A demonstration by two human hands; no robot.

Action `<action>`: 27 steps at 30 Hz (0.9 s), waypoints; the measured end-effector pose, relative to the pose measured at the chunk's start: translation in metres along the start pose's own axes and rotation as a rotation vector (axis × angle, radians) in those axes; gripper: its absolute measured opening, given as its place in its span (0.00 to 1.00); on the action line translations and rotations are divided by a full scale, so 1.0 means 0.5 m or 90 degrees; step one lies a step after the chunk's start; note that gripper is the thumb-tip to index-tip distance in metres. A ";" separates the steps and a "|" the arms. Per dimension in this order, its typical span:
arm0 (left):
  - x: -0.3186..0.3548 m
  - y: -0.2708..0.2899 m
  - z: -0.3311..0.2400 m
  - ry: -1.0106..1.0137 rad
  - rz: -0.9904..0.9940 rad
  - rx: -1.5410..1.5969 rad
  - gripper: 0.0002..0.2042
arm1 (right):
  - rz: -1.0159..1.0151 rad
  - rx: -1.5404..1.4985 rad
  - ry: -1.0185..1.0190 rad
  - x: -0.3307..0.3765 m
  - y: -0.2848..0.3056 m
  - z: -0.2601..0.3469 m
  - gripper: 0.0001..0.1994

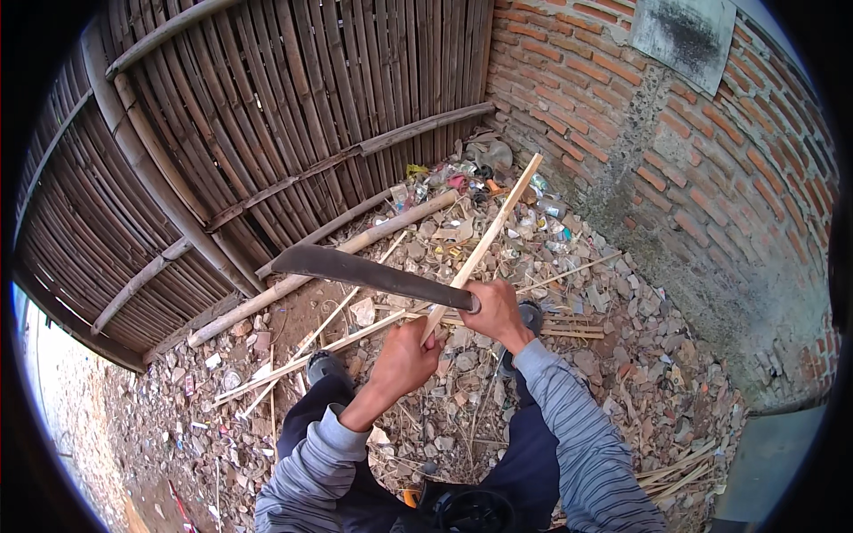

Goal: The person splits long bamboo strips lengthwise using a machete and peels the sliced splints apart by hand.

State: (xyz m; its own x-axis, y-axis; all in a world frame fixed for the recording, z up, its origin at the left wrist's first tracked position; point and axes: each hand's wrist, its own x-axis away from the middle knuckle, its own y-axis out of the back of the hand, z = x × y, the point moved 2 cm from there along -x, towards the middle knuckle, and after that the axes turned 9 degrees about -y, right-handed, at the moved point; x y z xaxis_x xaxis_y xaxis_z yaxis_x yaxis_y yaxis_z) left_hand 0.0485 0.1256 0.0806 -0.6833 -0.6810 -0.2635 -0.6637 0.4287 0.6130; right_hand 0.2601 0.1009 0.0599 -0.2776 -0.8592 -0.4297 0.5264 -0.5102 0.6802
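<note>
Left hand grip closed around bamboo strip, right hand fisted on machete, handle hidden.

Soft daylight, sharp, fisheye-bent edges

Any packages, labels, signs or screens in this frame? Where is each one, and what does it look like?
Grey panel: fixed high on the brick wall, rectangular, pale grey with a dark stain; whether it is a sign cannot be told.
Litter of wrappers: on the rubble in the corner by the bamboo fence, small crumpled scraps of white, yellow, pink and clear plastic.
No screens.
</note>
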 end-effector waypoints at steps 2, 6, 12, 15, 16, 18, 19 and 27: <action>0.002 -0.002 0.000 0.011 0.005 -0.034 0.15 | -0.023 0.021 -0.020 -0.013 0.014 -0.019 0.06; 0.006 0.000 -0.005 0.011 0.007 -0.026 0.15 | -0.024 -0.012 -0.139 -0.033 0.022 -0.064 0.05; 0.009 0.003 0.006 0.028 0.034 -0.003 0.15 | -0.043 -0.044 -0.109 0.003 0.000 -0.022 0.08; 0.013 0.002 0.009 0.024 0.038 0.003 0.15 | 0.017 0.024 -0.024 0.020 -0.011 -0.003 0.08; 0.013 -0.001 0.011 0.022 0.033 -0.004 0.15 | 0.018 0.022 -0.025 0.018 -0.012 -0.003 0.08; 0.018 0.000 0.015 0.021 0.029 -0.012 0.15 | -0.051 -0.029 -0.037 0.008 -0.009 -0.005 0.05; 0.020 0.002 0.010 0.016 0.032 -0.008 0.15 | -0.064 -0.019 -0.082 -0.004 -0.005 -0.033 0.06; 0.008 -0.003 0.015 0.048 0.060 -0.017 0.17 | -0.077 -0.049 -0.146 -0.019 0.013 -0.056 0.07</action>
State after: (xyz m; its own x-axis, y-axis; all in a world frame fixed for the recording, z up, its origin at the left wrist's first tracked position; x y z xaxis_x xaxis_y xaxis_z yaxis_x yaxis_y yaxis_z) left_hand 0.0444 0.1268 0.0732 -0.7166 -0.6817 -0.1474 -0.5885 0.4775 0.6524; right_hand 0.2886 0.1070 0.0516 -0.5129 -0.7825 -0.3530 0.5355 -0.6130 0.5809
